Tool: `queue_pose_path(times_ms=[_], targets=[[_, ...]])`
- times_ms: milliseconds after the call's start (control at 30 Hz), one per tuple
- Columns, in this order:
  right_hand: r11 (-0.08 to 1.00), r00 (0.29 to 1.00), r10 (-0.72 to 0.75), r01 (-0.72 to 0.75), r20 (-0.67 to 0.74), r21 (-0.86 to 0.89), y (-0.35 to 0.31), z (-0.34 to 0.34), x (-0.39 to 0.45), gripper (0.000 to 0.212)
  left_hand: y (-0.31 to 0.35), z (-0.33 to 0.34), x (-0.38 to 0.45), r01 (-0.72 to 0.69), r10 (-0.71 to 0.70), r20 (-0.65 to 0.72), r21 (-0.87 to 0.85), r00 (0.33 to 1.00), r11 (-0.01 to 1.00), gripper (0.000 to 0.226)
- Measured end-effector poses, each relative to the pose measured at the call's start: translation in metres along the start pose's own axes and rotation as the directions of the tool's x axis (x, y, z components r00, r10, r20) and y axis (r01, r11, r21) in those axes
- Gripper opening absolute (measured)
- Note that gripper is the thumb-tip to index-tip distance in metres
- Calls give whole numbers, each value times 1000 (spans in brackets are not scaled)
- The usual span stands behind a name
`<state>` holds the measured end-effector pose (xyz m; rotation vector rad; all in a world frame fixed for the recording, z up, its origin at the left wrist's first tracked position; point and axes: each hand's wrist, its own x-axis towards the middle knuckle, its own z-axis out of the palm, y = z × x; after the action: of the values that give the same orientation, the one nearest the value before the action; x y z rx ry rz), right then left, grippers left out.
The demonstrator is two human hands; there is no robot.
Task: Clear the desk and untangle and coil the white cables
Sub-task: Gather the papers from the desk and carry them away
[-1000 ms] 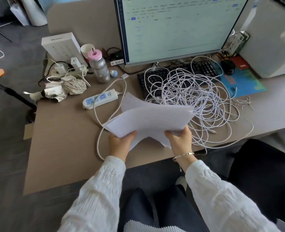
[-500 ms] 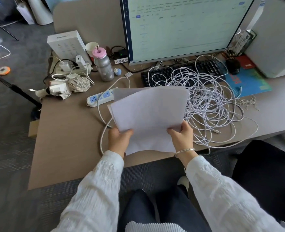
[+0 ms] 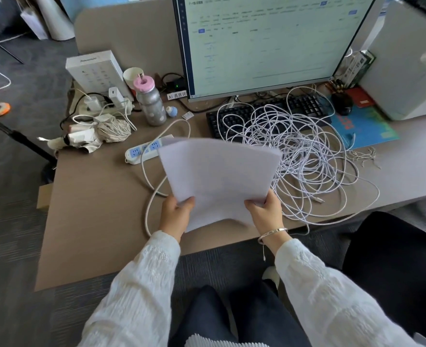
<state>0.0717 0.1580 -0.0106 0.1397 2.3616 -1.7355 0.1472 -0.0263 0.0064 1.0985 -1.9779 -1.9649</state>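
White cables (image 3: pixel 304 156) sprawl in a tangle over the keyboard (image 3: pixel 234 116) and desk (image 3: pixel 94 221), untouched. Both hands pinch the paper sheets' (image 3: pixel 219 176) near corners, left hand (image 3: pixel 175 212) and right hand (image 3: pixel 265 212) apart, lifting them off the desk, likely to clear space first. A label (image 3: pixel 177 95) under the monitor (image 3: pixel 269 43) reads "AI" plus Chinese characters.

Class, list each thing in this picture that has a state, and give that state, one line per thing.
Sheets of paper: held above the desk by both hands.
Left hand: grips the paper's lower left edge.
Right hand: grips its lower right edge.
White cables: tangled, partly over the keyboard.
Monitor: on.
Bottle: upright, capped.
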Motion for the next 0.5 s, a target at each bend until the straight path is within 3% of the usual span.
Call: queue_pose_path(times_ms=[200,500], targets=[[996,990,76,-81,118,33,-10,-13,6,24,13,-13,12,160,-152,74,-117,986,980,10],[974,963,168,-195,210,115,-9,-8,-22,34,4,-41,-8,184,-161,149,-155,976,971,18]])
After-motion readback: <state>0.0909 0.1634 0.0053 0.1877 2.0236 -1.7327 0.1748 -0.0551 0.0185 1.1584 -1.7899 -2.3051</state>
